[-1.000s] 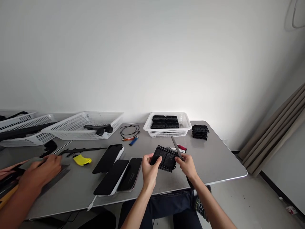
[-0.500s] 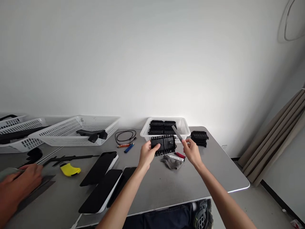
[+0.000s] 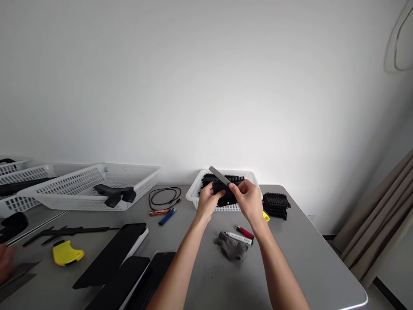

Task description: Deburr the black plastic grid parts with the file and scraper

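Observation:
My left hand [image 3: 207, 201] and my right hand [image 3: 247, 200] both grip a black ribbed plastic part [image 3: 223, 191], held up just in front of a small white basket [image 3: 195, 193]. My right hand also pinches a thin grey flat blade [image 3: 218, 175] that slants up to the left over the part. The basket holds more black ribbed parts [image 3: 232, 177]. A short stack of the same parts [image 3: 276, 204] sits on the table to the right of the basket.
On the grey table [image 3: 306, 262] lie a grey rag [image 3: 232, 247], a white marker [image 3: 239, 238], a red marker [image 3: 245, 232], two lighters [image 3: 163, 214], a black cable [image 3: 163, 196], dark phones [image 3: 112, 254] and a yellow tool [image 3: 66, 253]. Large white baskets [image 3: 87, 186] stand left. Another person's hand [image 3: 4, 261] is at far left.
Both hands carried the black part away from me and up to the small white basket. The right hand closed in onto the part with the blade. The other person's hand drew off to the left.

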